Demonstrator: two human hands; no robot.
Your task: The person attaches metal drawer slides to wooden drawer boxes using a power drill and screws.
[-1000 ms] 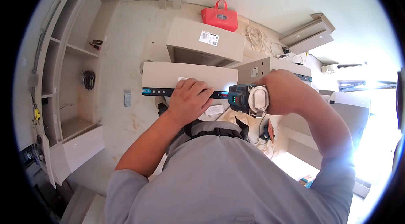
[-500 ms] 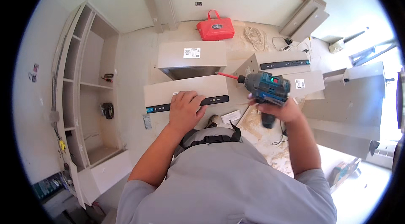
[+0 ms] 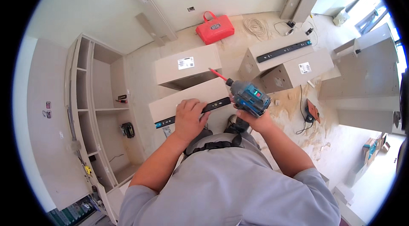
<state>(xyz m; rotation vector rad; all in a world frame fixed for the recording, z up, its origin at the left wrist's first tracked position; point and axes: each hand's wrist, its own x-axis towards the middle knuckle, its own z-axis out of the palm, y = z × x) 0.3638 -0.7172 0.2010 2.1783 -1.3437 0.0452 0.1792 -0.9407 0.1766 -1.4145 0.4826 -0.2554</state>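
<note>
My left hand is curled over the front of a beige drawer box, fingers at the black slide rail fixed along its edge. My right hand grips a blue-and-black cordless driver, raised just right of that box, its long red bit pointing up and left over the box. A shoe shows below, between my arms.
Behind are another box, two boxes on the right and a red bag. A tall open cabinet stands left, panels right. A coiled cable and corded tool lie on the floor.
My right hand has lifted the driver off the rail and turned it, bit now angled up-left. My left hand stays on the box. The whole view has shifted and rotated.
</note>
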